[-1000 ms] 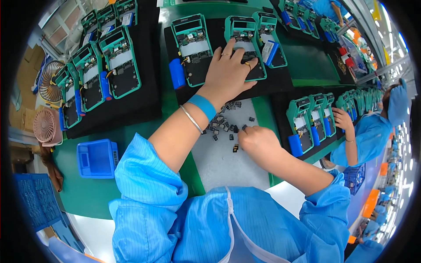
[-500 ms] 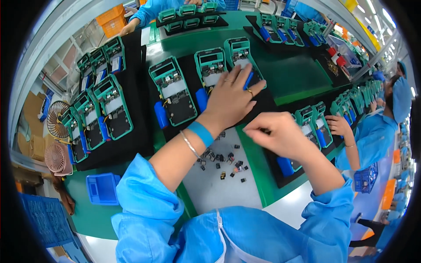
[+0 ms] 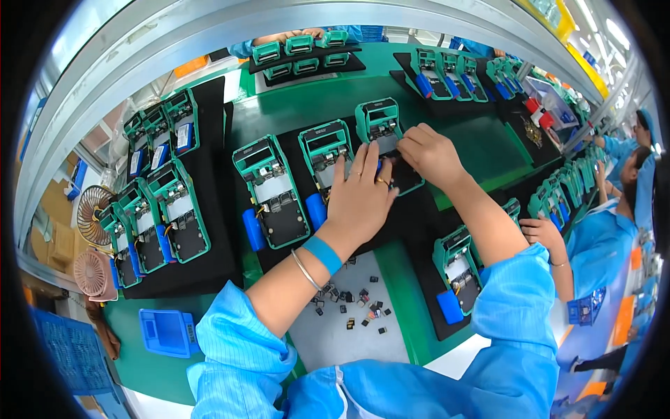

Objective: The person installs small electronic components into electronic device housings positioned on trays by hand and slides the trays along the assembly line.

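Three green-framed device housings stand in a row on black mats in front of me: the left housing (image 3: 271, 192), the middle housing (image 3: 324, 150) and the right housing (image 3: 377, 115). Each bares circuit parts and a white panel. My left hand (image 3: 357, 199) lies with fingers stretched over the lower part of the right housing and partly hides it. At that housing's right edge my right hand (image 3: 434, 159) is closed in a pinch; whatever its fingertips hold is hidden. Blue cylindrical batteries (image 3: 254, 230) hang on wires beside the housings.
Small dark cards, like memory cards, lie scattered on a grey board (image 3: 328, 342) near me. More housings fill the mat (image 3: 223, 244) on the left and others at right. A blue bin (image 3: 168, 333) and small fans (image 3: 95, 272) stand left. A co-worker's hand (image 3: 543, 232) is at right.
My right hand has moved forward from above the grey board to the right housing's edge, its fingertips pinched. My left hand stays over that housing. The view has tilted, shifting the scene lower.
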`<control>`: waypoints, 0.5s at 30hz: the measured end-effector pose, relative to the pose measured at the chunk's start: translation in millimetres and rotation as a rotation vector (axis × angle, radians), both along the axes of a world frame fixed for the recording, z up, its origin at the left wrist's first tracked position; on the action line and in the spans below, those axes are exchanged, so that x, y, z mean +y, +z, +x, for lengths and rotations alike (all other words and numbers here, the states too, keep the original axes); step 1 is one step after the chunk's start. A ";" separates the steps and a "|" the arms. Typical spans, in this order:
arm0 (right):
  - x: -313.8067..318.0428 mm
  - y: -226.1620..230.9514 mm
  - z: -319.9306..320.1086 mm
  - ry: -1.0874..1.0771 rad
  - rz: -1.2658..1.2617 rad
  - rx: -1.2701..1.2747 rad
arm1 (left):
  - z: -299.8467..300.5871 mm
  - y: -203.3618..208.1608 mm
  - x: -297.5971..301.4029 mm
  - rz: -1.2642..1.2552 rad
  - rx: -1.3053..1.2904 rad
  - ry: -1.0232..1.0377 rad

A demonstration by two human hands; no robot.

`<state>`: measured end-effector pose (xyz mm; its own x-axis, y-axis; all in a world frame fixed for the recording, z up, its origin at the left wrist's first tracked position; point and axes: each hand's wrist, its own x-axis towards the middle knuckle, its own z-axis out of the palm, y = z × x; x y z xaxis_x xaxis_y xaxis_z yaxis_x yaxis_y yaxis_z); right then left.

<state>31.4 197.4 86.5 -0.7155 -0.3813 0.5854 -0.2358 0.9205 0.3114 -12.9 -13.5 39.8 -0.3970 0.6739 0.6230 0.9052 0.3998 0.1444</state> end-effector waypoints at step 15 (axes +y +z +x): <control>7.3 1.5 -27.8 0.072 0.276 -0.018 | 0.2 4.3 -4.8 -0.166 -0.159 -0.028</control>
